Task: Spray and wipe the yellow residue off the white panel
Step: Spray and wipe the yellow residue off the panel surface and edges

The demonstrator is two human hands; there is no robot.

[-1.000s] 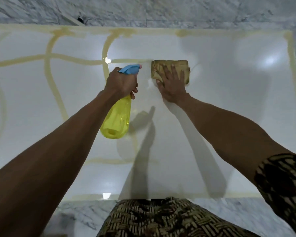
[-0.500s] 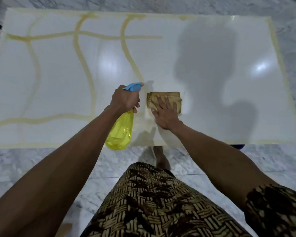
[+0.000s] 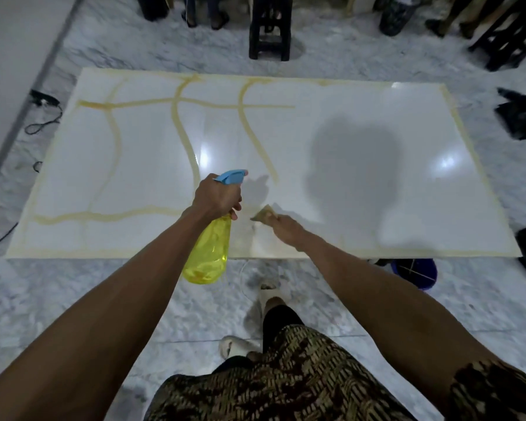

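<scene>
Below, glossy white panel [image 3: 331, 141], wavy yellow residue [image 3: 182, 126].

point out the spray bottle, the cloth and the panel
spray bottle [image 3: 208, 256]: head view, on its yellow body below the left hand
cloth [image 3: 264, 213]: head view, on the tan corner sticking out of the right hand
panel [image 3: 152, 165]: head view, on a bare white patch between yellow lines

Perhaps a home or hall: marble floor [image 3: 170, 302], dark wooden stools [image 3: 269, 28], sandalled feet [image 3: 205, 19].
</scene>
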